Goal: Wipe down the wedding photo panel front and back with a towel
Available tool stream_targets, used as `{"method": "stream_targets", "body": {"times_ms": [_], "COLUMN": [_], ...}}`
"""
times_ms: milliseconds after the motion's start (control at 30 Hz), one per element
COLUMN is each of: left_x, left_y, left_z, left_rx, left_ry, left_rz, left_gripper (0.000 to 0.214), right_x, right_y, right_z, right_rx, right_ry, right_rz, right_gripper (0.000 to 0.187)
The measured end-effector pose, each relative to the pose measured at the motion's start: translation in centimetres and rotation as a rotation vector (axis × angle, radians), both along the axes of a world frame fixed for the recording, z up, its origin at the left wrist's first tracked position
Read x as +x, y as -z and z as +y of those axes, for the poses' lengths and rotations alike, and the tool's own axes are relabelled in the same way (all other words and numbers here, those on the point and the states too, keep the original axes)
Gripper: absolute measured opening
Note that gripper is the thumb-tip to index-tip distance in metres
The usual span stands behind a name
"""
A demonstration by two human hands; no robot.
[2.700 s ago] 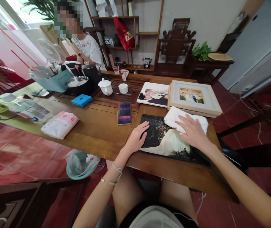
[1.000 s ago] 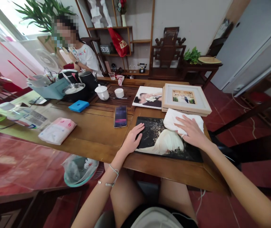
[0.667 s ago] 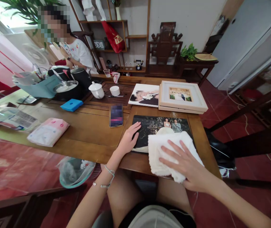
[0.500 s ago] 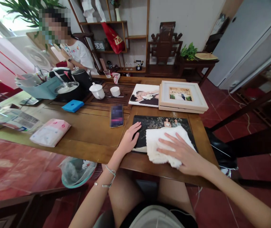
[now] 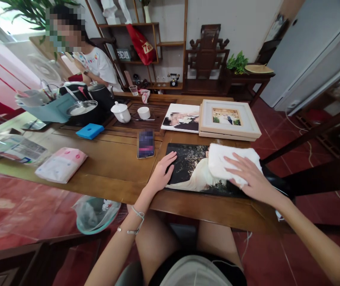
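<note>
Rests the left hand [image 5: 161, 171], open, on the left edge of the photo [image 5: 192, 169], at the near right of the table [image 5: 113, 169]; spreads the right hand [image 5: 250, 177] over the cloth [image 5: 217, 161] covering its right part. Can make out "7" on the far bag [image 5: 141, 45], "03" and an unclear digit on the calendar [image 5: 123, 54] left of it.

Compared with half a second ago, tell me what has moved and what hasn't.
The white cloth and the right hand on it moved forward and rightward over the dark photo, uncovering more of the pale dress. The left hand stayed on the photo's left edge; the phone and the framed picture stayed put.
</note>
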State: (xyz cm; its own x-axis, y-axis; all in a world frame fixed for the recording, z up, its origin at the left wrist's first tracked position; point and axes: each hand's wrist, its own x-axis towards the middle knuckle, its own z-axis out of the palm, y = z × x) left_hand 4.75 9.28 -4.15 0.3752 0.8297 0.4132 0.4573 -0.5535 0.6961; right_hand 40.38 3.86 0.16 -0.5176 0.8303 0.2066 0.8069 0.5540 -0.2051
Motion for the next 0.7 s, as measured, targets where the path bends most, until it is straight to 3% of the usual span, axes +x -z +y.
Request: {"method": "stream_targets", "body": {"times_ms": [133, 233, 333, 500, 600, 700], "left_x": [0.0, -0.1, -0.2, -0.2, -0.2, -0.1], "left_y": [-0.1, -0.3, -0.3, -0.2, -0.3, -0.2], "left_z": [0.0, 0.0, 0.1, 0.1, 0.1, 0.1], "left_rx": [-0.013, -0.016, -0.012, -0.007, -0.01, -0.011], "left_ry": [0.002, 0.007, 0.01, 0.007, 0.002, 0.001], "left_rz": [0.012, 0.022, 0.026, 0.019, 0.019, 0.02], "left_gripper": [0.039, 0.039, 0.039, 0.038, 0.038, 0.038], "right_x": [-2.3, -3.4, -3.1, -1.3, -0.6, -0.4], "right_y": [-1.1, -1.7, -1.5, -0.3, 0.2, 0.2], "right_z": [-6.2, -7.4, -4.7, 3.5, 7.4, 9.0], "right_rx": [-0.097, -0.165, -0.161, -0.066, -0.059, -0.071], "right_ry": [-0.166, -0.26, -0.254, -0.098, -0.019, 0.015], "right_rz": [-0.016, -0.031, 0.006, 0.091, 0.128, 0.145], "right_gripper": [0.067, 0.078, 0.067, 0.034, 0.034, 0.036]}}
